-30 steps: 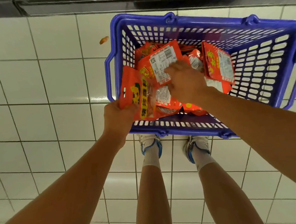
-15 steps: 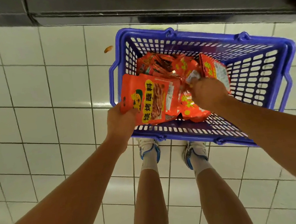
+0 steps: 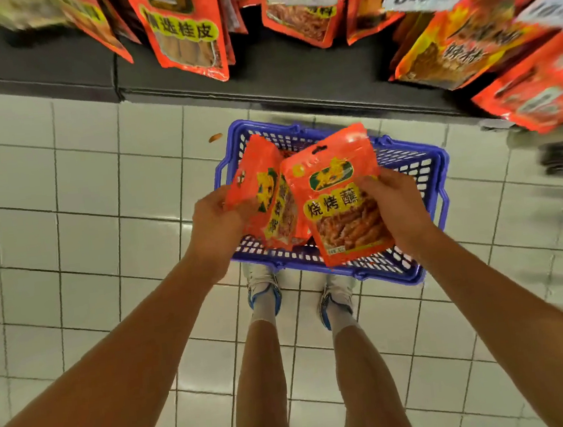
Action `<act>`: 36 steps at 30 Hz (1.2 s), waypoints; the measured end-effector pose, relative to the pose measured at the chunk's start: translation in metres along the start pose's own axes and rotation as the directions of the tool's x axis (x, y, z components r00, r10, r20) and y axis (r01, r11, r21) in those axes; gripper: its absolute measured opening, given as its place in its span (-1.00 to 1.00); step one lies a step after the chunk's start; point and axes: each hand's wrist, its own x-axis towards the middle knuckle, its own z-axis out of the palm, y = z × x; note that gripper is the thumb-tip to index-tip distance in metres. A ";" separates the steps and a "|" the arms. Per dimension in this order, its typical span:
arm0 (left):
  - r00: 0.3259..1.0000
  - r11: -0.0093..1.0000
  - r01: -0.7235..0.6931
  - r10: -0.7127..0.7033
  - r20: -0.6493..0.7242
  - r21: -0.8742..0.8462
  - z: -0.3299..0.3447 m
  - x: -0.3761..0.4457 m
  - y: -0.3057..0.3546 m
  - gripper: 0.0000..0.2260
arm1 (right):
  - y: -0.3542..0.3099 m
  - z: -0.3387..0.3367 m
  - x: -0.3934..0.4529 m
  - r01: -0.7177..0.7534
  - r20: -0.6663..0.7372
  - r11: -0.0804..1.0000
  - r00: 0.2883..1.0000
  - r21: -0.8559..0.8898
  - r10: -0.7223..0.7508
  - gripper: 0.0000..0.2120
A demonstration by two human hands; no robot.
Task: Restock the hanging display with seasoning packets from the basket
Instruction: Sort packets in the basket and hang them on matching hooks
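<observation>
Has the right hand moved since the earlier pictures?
Yes. The right hand has risen out of the blue basket, now holding a seasoning packet above it.

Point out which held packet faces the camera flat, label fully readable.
The packet in the right hand: the front packet shows its full label, while the left hand holds its packets angled edgewise.

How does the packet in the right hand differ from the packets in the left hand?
The right hand holds one packet front-on, label readable; the left hand holds a bunch of packets turned edgeways, labels foreshortened. The single packet overlaps the bunch. Both are orange-red with yellow lettering, held above the blue basket.
</observation>
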 end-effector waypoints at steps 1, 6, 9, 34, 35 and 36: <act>1.000 0.998 0.005 -0.007 -0.028 -0.062 -0.001 -0.010 0.013 -0.87 | -0.015 -0.003 -0.010 0.026 0.010 0.999 1.000 0.026 -0.027 -0.75; 0.999 0.930 0.021 -0.032 -0.024 -0.367 -0.008 -0.077 0.089 -0.72 | -0.099 -0.027 -0.068 0.114 -0.044 0.990 0.993 0.085 -0.110 -0.74; 0.999 0.878 -0.011 0.027 0.027 -0.478 -0.012 -0.121 0.137 -0.62 | -0.150 -0.046 -0.105 0.186 -0.041 0.976 0.982 0.113 -0.183 -0.85; 0.526 0.440 -0.811 0.837 -0.152 -0.385 -0.096 -0.482 0.553 -0.88 | -0.578 -0.164 -0.444 0.879 -0.334 0.442 0.478 0.180 -0.813 -0.77; 0.504 0.418 -0.823 0.850 -0.155 -0.383 -0.100 -0.487 0.561 -0.88 | -0.589 -0.164 -0.452 0.892 -0.358 0.418 0.453 0.174 -0.816 -0.73; 0.488 0.402 -0.831 0.859 -0.157 -0.383 -0.103 -0.492 0.568 -0.89 | -0.599 -0.163 -0.459 0.897 -0.380 0.405 0.443 0.179 -0.812 -0.72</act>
